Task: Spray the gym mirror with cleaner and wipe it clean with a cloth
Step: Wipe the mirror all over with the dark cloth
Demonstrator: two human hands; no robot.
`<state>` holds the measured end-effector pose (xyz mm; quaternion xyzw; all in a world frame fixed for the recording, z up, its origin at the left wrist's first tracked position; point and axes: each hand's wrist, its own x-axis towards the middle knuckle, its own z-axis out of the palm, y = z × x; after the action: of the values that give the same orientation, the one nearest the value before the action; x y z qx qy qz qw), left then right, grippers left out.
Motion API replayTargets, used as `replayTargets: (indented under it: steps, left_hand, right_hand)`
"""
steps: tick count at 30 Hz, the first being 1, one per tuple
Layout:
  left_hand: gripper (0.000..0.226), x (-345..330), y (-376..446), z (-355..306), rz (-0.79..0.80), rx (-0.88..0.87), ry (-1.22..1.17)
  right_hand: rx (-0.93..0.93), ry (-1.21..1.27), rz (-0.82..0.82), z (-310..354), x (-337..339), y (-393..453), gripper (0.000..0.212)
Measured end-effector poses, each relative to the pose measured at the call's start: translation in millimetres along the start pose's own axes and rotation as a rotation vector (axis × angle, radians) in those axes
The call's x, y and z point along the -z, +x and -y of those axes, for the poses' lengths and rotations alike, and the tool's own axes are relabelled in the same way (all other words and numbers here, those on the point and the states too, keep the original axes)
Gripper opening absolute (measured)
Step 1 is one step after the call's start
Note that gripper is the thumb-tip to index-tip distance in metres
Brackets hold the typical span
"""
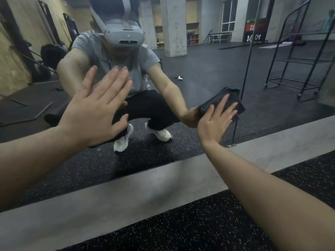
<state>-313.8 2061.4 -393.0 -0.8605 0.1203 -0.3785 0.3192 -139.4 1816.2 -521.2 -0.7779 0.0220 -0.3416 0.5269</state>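
The wiping step is in hand: a dark cloth [222,101] is pressed to the mirror [208,69] under the right hand [215,120], its fingers [223,101] spread straight; the left hand [94,109] is braced flat, fingers wide. Next, sweeping strokes beyond the fingers are called for.

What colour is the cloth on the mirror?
Dark grey. The cloth shows in the head view, under the right hand.

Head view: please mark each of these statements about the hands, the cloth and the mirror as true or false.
1. The right hand presses a dark cloth flat against the mirror. True.
2. The left hand holds a spray bottle. False: it is empty, with its fingers spread.
3. The cloth is white. False: it is dark grey.
4. A grey ledge runs below the mirror. True.
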Motion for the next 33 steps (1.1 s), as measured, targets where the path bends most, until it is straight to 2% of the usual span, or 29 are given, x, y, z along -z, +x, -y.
replayTargets:
  steps: [2,9,13,15,17,22,25,27,28,30,33]
  left_hand:
    - [0.073,-2.6,-12.1,-6.8,0.022,-0.038,-0.001]
    - [0.076,-21.9,-23.3,-30.0,0.132,-0.038,-0.013]
    - [0.076,-23.8,-23.0,-35.0,0.121,-0.016,-0.032]
    - [0.076,-23.5,-22.9,-37.2,0.112,-0.011,-0.037]
    - [0.076,-24.2,-24.0,-37.8,0.103,-0.012,-0.030]
    - [0.075,-27.6,-24.2,-38.0,0.077,-0.002,-0.022]
    - [0.075,-28.5,-24.2,-37.8,0.076,-0.009,-0.010]
    - [0.075,-28.9,-24.8,-39.0,0.069,-0.004,0.001]
    - [0.074,-28.8,-24.7,-39.3,0.064,-0.004,0.003]
    - [0.075,-29.1,-24.8,-38.5,0.061,-0.009,-0.002]
    - [0.076,-31.4,-26.3,-35.9,0.061,-0.018,-0.012]
  right_hand:
    - [0.135,-0.039,0.027,10.5,-14.0,-25.9,0.061]
    - [0.869,-0.189,0.192,13.9,-44.1,-111.2,0.055]
    - [1.036,-0.230,0.189,-10.2,-31.1,-84.5,0.049]
    - [1.021,-0.261,0.164,-29.1,-18.7,-62.7,0.049]
    - [0.919,-0.280,0.118,-51.1,-6.4,-38.7,0.051]
    - [0.405,-0.195,0.060,-82.4,17.2,6.7,0.060]
    - [0.089,-0.010,0.025,-56.6,4.5,-5.6,0.061]
    - [-0.011,0.060,-0.006,-32.8,-11.7,-26.3,0.060]
    - [-0.001,0.058,-0.004,-24.0,-20.1,-39.4,0.060]
    - [0.136,-0.003,0.027,-13.8,-35.6,-71.0,0.059]
    - [0.538,-0.102,0.129,-5.4,-53.5,-121.7,0.057]
